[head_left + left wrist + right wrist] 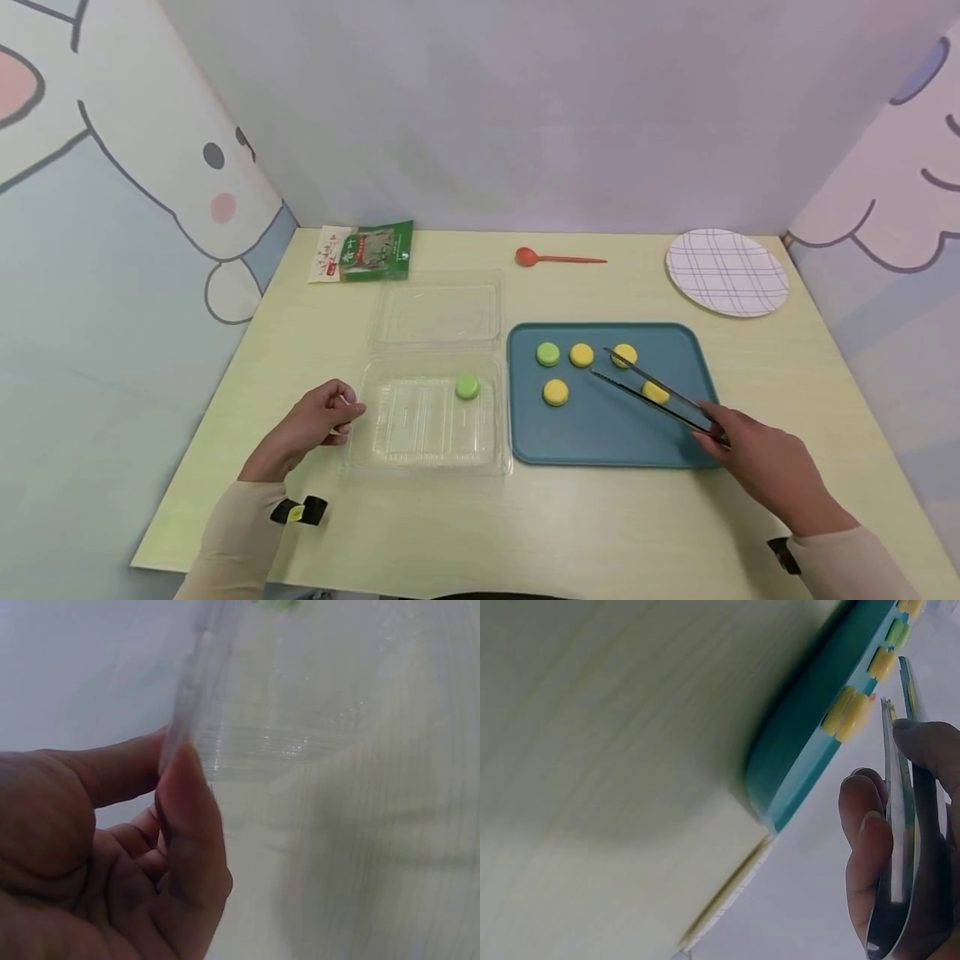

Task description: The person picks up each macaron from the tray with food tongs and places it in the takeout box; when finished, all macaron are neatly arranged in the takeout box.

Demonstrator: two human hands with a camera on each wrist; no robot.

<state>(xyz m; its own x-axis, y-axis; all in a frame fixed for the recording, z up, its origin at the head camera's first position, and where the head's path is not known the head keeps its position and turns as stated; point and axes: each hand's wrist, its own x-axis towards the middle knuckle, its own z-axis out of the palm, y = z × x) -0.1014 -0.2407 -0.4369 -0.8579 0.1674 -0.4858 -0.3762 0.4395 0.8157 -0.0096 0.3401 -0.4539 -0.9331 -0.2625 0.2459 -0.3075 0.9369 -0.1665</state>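
Note:
My left hand (318, 421) pinches the left rim of a clear plastic box (427, 417) between thumb and fingers, as the left wrist view also shows. One green macaron (467, 386) lies inside the box, whose lid (437, 312) is folded back behind it. In my right hand (772, 458) I grip metal tongs (660, 408), their arms spread apart with nothing between the tips. The tongs reach over a blue tray (600, 437). On it lie a green macaron (548, 354) and several yellow macarons (556, 392); the tongs partly cover two of the yellow ones.
Behind the box lies a green and white packet (375, 251). A red spoon (528, 257) is at the back middle of the table (450, 533), and a checked plate (726, 273) at the back right. Walls stand behind and on both sides.

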